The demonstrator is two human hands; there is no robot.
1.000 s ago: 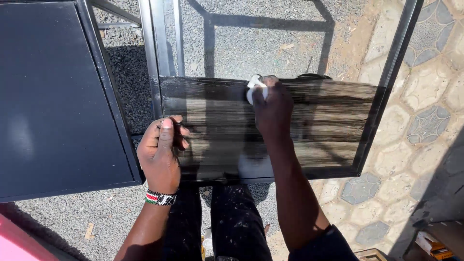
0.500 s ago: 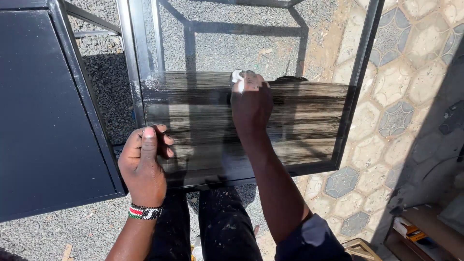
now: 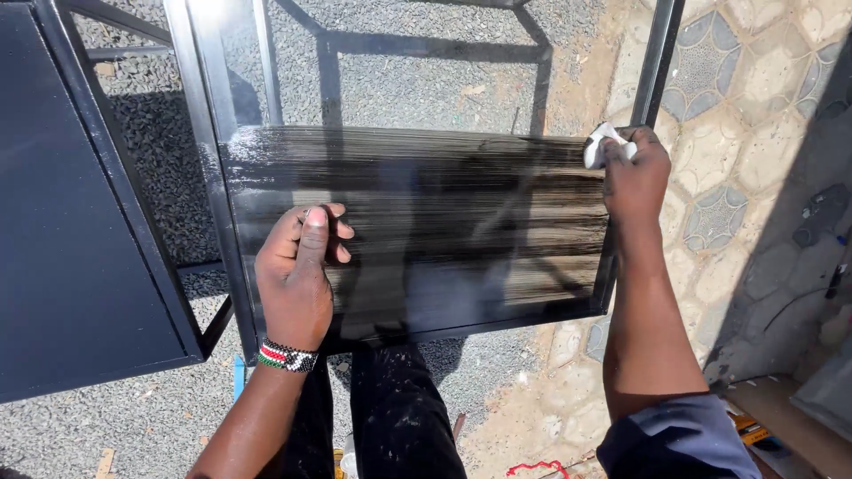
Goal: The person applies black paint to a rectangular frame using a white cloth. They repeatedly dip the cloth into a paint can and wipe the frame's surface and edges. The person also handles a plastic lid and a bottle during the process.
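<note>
A pane [image 3: 444, 222] streaked with black paint lies flat in a black metal frame [image 3: 200, 142]. My right hand [image 3: 632, 177] is closed on a small white cloth [image 3: 599, 145] at the pane's far right edge, by the frame's right bar [image 3: 658, 53]. My left hand [image 3: 297, 270] rests on the near left part of the pane, fingers curled and thumb pointing away from me. On that wrist is a striped bead bracelet [image 3: 286, 356]. Below the frame my dark, paint-speckled trousers [image 3: 399, 417] show.
A solid dark panel [image 3: 62, 231] fills the frame section on the left. Grey gravel [image 3: 417, 84] lies under the unpainted part of the pane. Patterned paving stones [image 3: 745, 115] run along the right. Boxes and clutter [image 3: 799, 426] sit at the bottom right.
My right hand has swept the cloth from the middle of the pane's far edge to its right end. The left hand has stayed on the near left area. The view has shifted a little.
</note>
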